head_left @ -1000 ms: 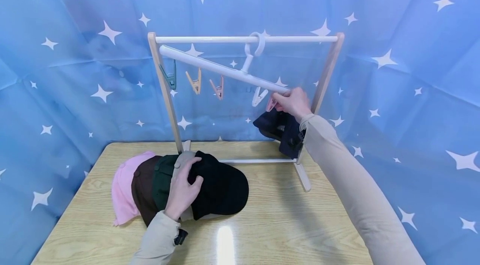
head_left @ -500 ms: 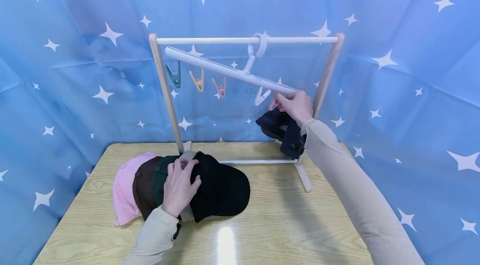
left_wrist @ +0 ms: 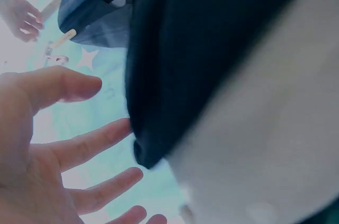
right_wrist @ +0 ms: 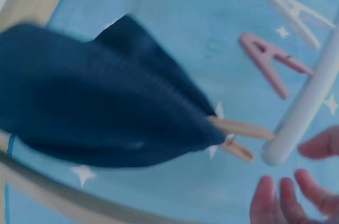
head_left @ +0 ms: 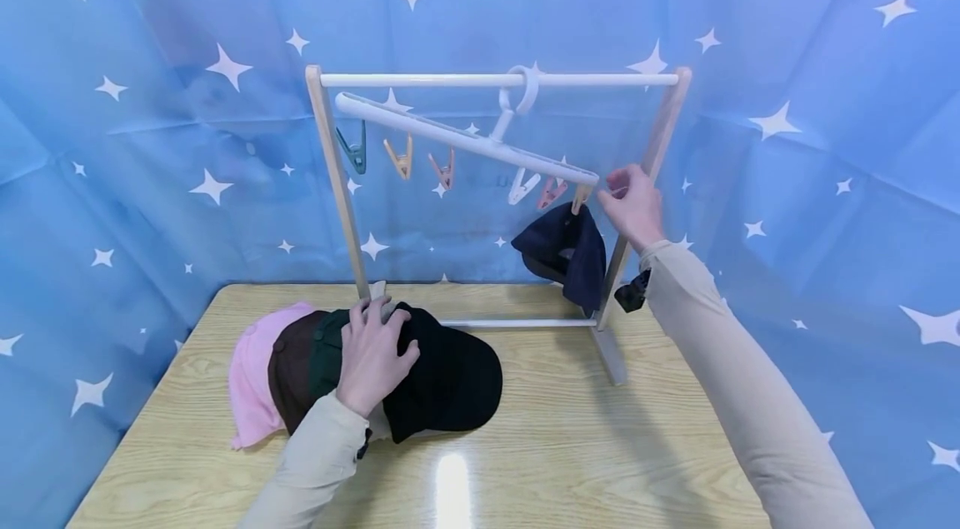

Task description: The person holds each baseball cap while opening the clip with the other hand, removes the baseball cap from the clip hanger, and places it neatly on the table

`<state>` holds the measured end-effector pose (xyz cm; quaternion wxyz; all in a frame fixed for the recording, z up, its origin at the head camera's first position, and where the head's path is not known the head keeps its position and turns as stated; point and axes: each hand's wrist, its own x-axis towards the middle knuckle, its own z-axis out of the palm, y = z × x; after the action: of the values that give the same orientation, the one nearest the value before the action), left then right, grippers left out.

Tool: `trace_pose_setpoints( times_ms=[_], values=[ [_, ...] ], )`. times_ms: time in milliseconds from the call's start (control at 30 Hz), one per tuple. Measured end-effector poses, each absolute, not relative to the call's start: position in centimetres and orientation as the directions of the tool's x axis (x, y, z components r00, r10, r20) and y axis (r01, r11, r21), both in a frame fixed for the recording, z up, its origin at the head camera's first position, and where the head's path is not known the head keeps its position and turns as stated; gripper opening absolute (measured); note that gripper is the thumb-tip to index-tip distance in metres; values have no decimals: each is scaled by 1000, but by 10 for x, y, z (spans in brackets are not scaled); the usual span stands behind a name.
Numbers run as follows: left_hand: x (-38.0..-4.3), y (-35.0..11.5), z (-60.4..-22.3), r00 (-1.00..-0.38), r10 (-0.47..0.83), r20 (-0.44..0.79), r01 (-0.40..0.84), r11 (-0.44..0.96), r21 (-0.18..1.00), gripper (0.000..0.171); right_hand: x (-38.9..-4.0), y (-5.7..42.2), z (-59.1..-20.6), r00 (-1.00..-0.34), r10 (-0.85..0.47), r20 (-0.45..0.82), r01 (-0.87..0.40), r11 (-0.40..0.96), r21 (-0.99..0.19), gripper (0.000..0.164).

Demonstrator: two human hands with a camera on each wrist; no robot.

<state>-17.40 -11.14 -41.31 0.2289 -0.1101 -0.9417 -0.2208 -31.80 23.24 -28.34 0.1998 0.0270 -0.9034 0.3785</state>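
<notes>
My left hand (head_left: 375,358) is over the row of caps, its fingers spread at the back edge of the black cap (head_left: 450,379). In the left wrist view the index fingertip is right at that cap's edge, beside a pale grey one (left_wrist: 265,128). My right hand (head_left: 633,204) is beside the low right end of the white hanger (head_left: 465,139), fingers loosely bent with nothing between them. From that end a navy cap (head_left: 562,250) hangs by a beige clothespin (head_left: 581,197); the right wrist view has the pin (right_wrist: 241,128) biting the cap's edge.
The tilted hanger hooks over the top bar (head_left: 420,80) of a wooden rack. Green (head_left: 354,150), yellow (head_left: 401,157), pink and white clothespins dangle along it. Brown (head_left: 288,371), dark green and pink (head_left: 251,379) caps overlap at the table's left.
My right hand has let go at the hanger's end and moved right, uncovering the beige clothespin and navy cap. My left hand shifted left, then back right over the caps.
</notes>
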Motion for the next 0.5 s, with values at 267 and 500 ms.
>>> trace_pose_setpoints(
  times_ms=[267, 500],
  values=[
    [-177, -96, -402, -835, 196, 515, 371, 890, 264, 31, -335, 235, -291, -907, -170, 386, -374, 749, -548, 55],
    [-175, -90, -401, -817, 207, 539, 405, 871, 280, 26, -341, 231, -302, -771, -246, 588, -491, 817, -302, 33]
  ],
)
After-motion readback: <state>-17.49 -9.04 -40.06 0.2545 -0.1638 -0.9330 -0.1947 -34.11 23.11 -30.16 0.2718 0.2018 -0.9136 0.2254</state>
